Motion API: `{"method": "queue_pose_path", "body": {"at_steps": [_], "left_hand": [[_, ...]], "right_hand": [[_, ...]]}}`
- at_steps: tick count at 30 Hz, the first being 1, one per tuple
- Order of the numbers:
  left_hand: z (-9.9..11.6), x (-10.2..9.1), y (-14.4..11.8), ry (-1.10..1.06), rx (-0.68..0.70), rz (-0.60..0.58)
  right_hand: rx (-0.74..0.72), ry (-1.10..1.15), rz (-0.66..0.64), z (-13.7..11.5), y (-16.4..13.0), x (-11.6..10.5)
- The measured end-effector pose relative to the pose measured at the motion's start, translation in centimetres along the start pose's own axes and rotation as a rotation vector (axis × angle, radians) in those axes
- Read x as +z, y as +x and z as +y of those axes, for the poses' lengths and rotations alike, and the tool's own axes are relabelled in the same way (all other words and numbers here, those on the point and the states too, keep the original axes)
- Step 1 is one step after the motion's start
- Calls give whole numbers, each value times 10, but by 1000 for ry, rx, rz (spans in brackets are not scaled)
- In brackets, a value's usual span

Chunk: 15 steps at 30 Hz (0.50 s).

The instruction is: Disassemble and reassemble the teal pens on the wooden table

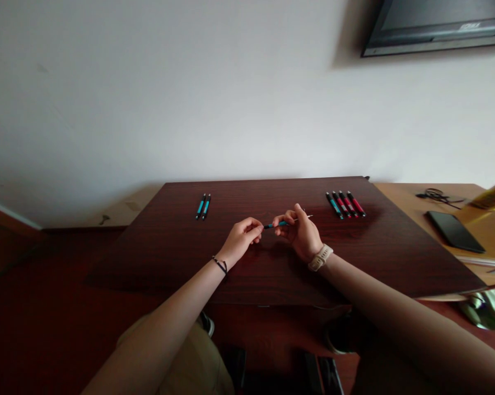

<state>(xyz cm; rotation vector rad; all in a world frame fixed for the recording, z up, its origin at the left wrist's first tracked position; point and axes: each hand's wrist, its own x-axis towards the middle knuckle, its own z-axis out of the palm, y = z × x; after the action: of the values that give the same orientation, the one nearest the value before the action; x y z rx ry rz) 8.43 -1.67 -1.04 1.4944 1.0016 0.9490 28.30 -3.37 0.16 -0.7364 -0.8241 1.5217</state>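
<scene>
A dark red-brown wooden table [272,274] stands against a plain white wall [190,99], with a dark screen [437,27] mounted high on that wall, above the table's right end. Beside the table's right edge sits a lighter wooden desk [490,230] carrying a black phone [455,230] and a tangle of black cable [437,196]. Reddish floor lies to the table's left.

Over the middle of the table, both hands meet on one blue pen [277,224]. The left hand [241,238] pinches its dark left tip between thumb and fingers; the right hand [301,233] grips the blue barrel. The pen's long axis runs nearly level across the table, left to right, rising slightly toward the right, where a thin pale end pokes out past the right fingers.

On the table's far left lie two blue pens [203,206] side by side. On its far right lie four pens [345,204], one blue and three red, parallel and pointing toward the wall.
</scene>
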Motion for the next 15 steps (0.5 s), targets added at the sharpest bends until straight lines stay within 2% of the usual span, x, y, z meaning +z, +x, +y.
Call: {"method": "queue_pose_path", "body": {"at_steps": [15], "left_hand": [[-4,-1,2,28,52,-7]], "right_hand": [[-16,4,4,1,1,-1]]}}
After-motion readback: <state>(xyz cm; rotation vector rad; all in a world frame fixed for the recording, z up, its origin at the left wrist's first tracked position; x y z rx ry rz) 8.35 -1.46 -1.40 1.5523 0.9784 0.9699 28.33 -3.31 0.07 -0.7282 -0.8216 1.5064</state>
